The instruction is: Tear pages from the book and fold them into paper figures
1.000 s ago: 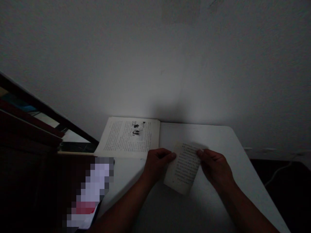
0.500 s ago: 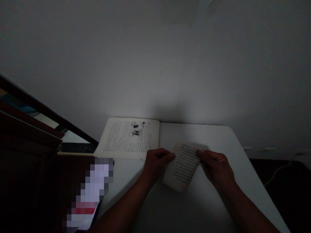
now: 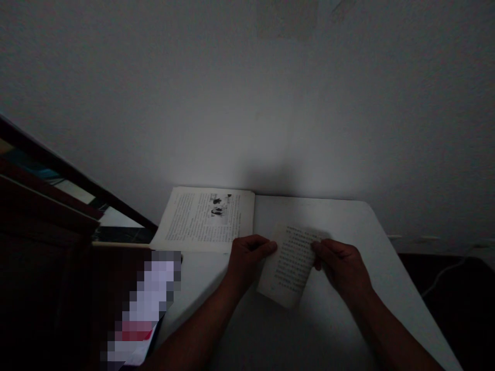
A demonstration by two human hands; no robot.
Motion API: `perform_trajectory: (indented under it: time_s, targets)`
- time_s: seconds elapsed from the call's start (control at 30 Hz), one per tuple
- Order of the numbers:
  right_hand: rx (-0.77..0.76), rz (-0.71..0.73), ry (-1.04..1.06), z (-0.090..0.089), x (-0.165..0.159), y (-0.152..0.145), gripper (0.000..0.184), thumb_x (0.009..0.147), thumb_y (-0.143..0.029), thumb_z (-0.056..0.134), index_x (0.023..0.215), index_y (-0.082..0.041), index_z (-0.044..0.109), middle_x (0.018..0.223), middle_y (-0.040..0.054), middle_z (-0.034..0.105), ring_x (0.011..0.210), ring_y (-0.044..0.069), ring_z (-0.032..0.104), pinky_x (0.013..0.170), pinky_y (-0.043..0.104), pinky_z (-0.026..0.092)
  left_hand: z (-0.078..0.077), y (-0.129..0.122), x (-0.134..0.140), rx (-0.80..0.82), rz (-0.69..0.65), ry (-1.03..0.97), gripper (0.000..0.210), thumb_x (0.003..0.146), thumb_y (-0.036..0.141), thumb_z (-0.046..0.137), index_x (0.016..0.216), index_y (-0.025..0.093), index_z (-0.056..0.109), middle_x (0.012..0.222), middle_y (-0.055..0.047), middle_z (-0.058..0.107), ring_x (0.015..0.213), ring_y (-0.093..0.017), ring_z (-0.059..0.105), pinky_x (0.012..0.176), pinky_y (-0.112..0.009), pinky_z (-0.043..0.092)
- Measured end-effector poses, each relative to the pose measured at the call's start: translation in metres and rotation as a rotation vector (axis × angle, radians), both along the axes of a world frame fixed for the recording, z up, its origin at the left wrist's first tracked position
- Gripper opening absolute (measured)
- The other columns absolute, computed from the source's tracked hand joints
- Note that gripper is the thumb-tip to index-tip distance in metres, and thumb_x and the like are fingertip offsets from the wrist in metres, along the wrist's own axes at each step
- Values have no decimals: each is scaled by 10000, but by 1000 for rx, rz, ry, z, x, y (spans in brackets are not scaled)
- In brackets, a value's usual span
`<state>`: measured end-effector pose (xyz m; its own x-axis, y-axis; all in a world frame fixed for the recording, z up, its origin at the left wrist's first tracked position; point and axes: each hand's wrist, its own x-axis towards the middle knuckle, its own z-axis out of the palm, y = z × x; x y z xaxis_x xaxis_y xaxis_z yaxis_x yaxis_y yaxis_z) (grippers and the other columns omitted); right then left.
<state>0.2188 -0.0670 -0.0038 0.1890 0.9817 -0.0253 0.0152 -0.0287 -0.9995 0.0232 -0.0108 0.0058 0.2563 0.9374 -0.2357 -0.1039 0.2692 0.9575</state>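
Note:
A printed sheet of paper (image 3: 288, 270), covered in lines of small text, is held tilted above the white table (image 3: 328, 211). My left hand (image 3: 249, 260) pinches its left edge between thumb and fingers. At the opposite edge my right hand (image 3: 342, 263) grips the paper the same way, fingertips partly behind it. Beyond my left hand, flat at the table's back left corner, lie printed pages (image 3: 193, 216) with text and a black-and-white picture.
A blurred-out device with a bright screen (image 3: 145, 299) sits at the table's left edge. The grey wall (image 3: 247, 103) rises right behind the table. Dark wooden furniture (image 3: 38, 247) stands on the left, and a pale cable (image 3: 441, 273) hangs at the right.
Both hands and the sheet have shifted very slightly to the left. The right fingers sit a little further in over the paper's edge. The pages at the back have stayed put.

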Motion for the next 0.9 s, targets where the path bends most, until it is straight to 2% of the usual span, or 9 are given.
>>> perform_trajectory:
  time_s: [0.3,0.53,0.67,0.9]
  targets:
    - [-24,-37,-33,-5,1,-2,286,775,-374,618,575,-170,610,523,3,531,507,135,474,502,286,378,0,1,-2,41,-18,45,162,615,295,728,592,143,680,575,-7,643,550,-132,572,560,-249,427]
    - [-58,-102,-197,9,-3,-2,331,754,-420,621,534,-173,601,473,-6,506,463,123,457,463,263,370,1,1,-3,112,-26,121,176,655,319,704,611,150,684,550,-5,633,522,-124,559,529,-235,418]
    - [-58,-119,-239,10,-3,-2,336,747,-426,622,526,-174,597,471,-6,512,456,125,461,459,263,372,1,0,-3,127,-30,145,183,656,328,700,620,150,685,558,-11,637,522,-130,565,526,-240,421]
    - [-18,36,-59,6,-1,2,350,786,-443,573,564,-172,592,522,11,539,516,141,492,517,276,397,3,-1,-2,134,17,138,171,651,312,703,608,148,680,544,-1,627,514,-120,551,518,-231,417]
